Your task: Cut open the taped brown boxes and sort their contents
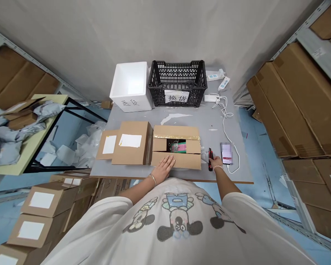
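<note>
Head view shows two bare hands at a grey table (165,115), with an opened carton (186,161) in front of the left fingers and reaching off to their right. The left hand (163,168) lies palm down, its fingers spread out and resting on the carton's near flap without grasping anything. Just beyond those fingertips, in the gap between the flaps, sits a pink and green item (179,147) with clear wrapping at its left end. The right hand (216,162) is at a red and black cutter (210,152); its fingertips reach the handle, but I cannot tell whether they are closed around it. Crumpled clear plastic (204,156) lies just left of these fingers, between cutter and carton. Near the right fingers, on their right, a phone (226,151) lies face up, joined to a white cable (238,154) that loops around it. To the left of the left fingers stands a closed carton (132,154) with a white label, and a smaller carton (101,150) is beside it, farther left. Well beyond both hands' fingers, a white foam box (143,105) stands beside a black crate (158,98).
</note>
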Available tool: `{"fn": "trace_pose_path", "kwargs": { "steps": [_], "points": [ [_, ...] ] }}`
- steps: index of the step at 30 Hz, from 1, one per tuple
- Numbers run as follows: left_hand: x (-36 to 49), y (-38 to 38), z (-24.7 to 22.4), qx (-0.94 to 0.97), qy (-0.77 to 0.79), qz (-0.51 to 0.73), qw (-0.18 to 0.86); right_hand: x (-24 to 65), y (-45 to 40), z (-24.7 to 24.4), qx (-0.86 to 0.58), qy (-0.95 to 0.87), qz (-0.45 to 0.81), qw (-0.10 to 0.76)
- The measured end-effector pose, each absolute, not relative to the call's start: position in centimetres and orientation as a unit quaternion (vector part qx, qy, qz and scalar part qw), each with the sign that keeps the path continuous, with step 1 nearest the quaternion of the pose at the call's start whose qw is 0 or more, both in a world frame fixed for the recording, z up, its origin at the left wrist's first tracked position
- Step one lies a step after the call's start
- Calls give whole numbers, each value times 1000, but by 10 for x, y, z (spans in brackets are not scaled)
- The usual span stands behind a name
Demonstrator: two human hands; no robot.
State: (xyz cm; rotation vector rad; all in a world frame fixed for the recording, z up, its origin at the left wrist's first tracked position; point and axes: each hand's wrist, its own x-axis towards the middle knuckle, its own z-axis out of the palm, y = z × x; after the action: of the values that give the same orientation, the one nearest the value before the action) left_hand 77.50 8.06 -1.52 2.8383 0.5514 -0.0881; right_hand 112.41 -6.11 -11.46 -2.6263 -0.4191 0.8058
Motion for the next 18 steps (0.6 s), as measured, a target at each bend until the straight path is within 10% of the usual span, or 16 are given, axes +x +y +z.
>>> {"fn": "trace_pose_path", "kwargs": {
  "steps": [8, 12, 18],
  "points": [
    [790, 127, 23, 881, 274, 50, 382, 1149, -60, -113, -940, -240, 242, 30],
    [793, 179, 44, 795, 309, 57, 519, 1149, -24, -78, -927, -308, 177, 120],
    [809, 280, 57, 851, 300, -1, 431, 1128, 66, 7, -738, -608, 110, 273]
  ]
}}
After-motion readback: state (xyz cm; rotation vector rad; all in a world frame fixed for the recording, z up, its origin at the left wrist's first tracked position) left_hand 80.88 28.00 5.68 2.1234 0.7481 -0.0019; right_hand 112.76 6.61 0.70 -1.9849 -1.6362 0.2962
